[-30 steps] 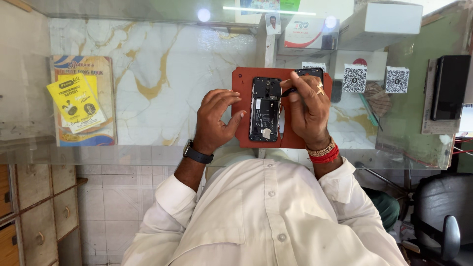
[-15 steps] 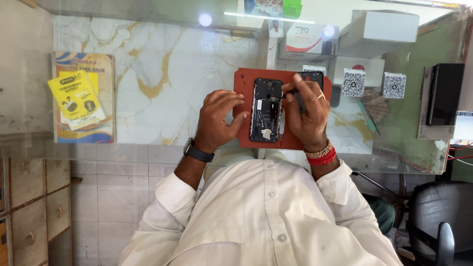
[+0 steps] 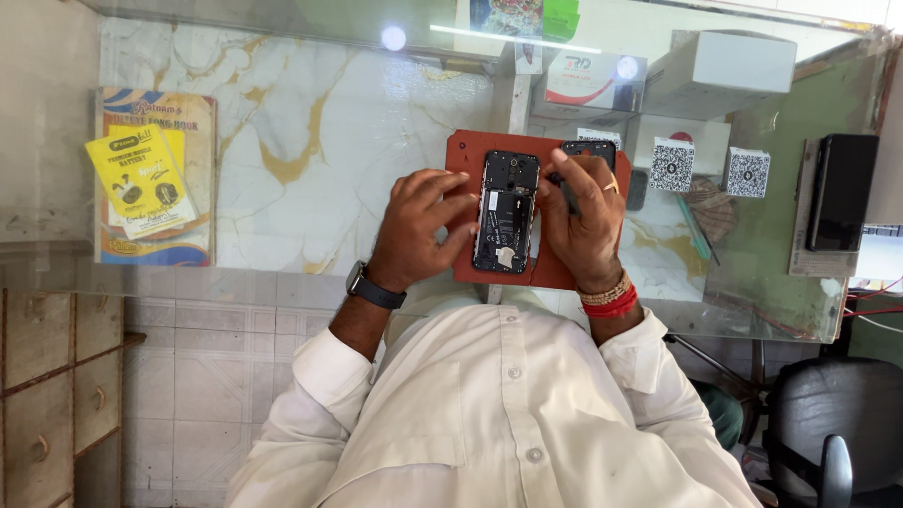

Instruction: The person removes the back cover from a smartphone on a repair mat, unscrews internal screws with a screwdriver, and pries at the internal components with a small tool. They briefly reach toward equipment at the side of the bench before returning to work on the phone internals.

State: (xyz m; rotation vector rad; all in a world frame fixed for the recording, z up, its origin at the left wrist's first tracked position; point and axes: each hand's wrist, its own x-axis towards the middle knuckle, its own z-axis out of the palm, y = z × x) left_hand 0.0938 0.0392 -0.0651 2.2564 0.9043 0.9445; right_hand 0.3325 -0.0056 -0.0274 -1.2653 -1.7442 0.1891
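Far left on the glass counter [image 3: 282, 113]: book [image 3: 155, 179] with a yellow leaflet [image 3: 141, 183] on it, untouched. My left hand [image 3: 419, 226], fingers half curled, presses fingertips against the left edge of the opened phone [image 3: 506, 212], steadying it on the red work mat [image 3: 461, 160]. Phone lies back-off, internals up, middle of the mat. My right hand [image 3: 583, 221] is closed on a thin dark tool, tip near the phone's upper right corner. Versus half a second ago: hands and phone barely shifted, tool at the same corner. Judgement: same spot still being worked. Right: small boxes [image 3: 673, 165], dark device [image 3: 840, 193].
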